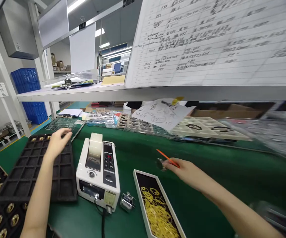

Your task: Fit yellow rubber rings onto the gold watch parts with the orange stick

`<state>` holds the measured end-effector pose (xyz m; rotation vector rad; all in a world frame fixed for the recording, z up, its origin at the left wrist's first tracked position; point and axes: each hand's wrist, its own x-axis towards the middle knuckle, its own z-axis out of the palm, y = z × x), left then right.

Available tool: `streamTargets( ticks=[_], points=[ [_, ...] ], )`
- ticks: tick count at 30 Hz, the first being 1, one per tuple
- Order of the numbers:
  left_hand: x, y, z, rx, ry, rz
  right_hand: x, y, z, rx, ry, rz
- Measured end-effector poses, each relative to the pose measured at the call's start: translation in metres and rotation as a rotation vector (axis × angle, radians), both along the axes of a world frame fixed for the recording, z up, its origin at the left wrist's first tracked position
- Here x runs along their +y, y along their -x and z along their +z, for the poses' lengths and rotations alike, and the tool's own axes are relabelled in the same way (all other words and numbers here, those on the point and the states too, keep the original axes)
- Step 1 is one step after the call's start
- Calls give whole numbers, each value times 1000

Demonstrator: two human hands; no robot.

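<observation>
While the fingertips of the right hand [182,168] were pinched on a slim orange stick [164,154], a small round piece [160,164] showed at those same fingertips, too blurred to identify; whether it was gripped or merely touched, I could not tell. The stick looked light and fairly stiff, thin enough to roll under a loose hold, so a pinch near its lower end seemed sound. The round piece looked hard and slippery, likely easy to scratch; its rim seemed the safer hold. Both were over the green work surface [130,145], near the far end of a white box [146,173], whose yellow bands [158,215] looked feather-light, soft and apt to tangle, best lifted singly. The left hand [58,140] was over the far right corner of a black tray [65,185], fingers curled narrowly; whether they held anything, I could not tell. Gold-coloured parts [41,138] sat in the tray's far row, probably hard and slick. Between the hands stood a white tape dispenser [98,177].
</observation>
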<state>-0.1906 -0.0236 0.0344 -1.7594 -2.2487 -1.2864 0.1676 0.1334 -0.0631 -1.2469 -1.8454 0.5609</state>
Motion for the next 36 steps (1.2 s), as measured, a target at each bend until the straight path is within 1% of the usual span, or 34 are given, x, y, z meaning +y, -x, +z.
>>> streamTargets(
  ticks=[2,4,6,8,11,13,16,19,21,23,25,26,28,30,32,34,35,36],
  points=[
    [14,56,-10,-10,103,147,21,1,-15,-98,33,-65],
    [27,104,-25,-11,200,286,32,3,-20,-149,65,-106],
    [39,141,-43,-7,274,376,36,10,-19,-177,69,-129],
    [48,165,-59,0,332,425,34,20,-14,-188,61,-156],
    [63,187,-77,2,396,459,24,38,-9,-190,49,-197],
    [73,195,-82,-12,424,473,12,45,-6,-177,39,-196],
    [81,198,-80,-61,433,487,-10,44,-1,-92,29,-127],
    [78,192,-71,-129,386,495,-29,34,5,28,2,-89],
    [72,181,-61,-176,320,499,-38,26,10,87,-33,-92],
    [68,163,-46,-224,224,486,-45,18,17,136,-64,-70],
    [68,136,-28,-269,111,441,-53,13,27,167,-75,-23],
    [68,119,-19,-292,53,402,-58,11,32,179,-68,7],
    [67,75,-4,-341,-47,284,-70,9,44,206,-42,80],
    [59,22,4,-392,-119,115,-85,6,55,241,-20,142],
    [43,-37,4,-443,-153,-67,-101,1,63,274,15,178],
    [23,-91,-1,-493,-153,-221,-117,-5,67,326,45,211],
    [14,-115,-4,-541,-145,-314,-124,-7,68,372,42,239],
    [7,-136,-6,-672,-153,-448,-130,-10,68,428,22,275]
  ],
)
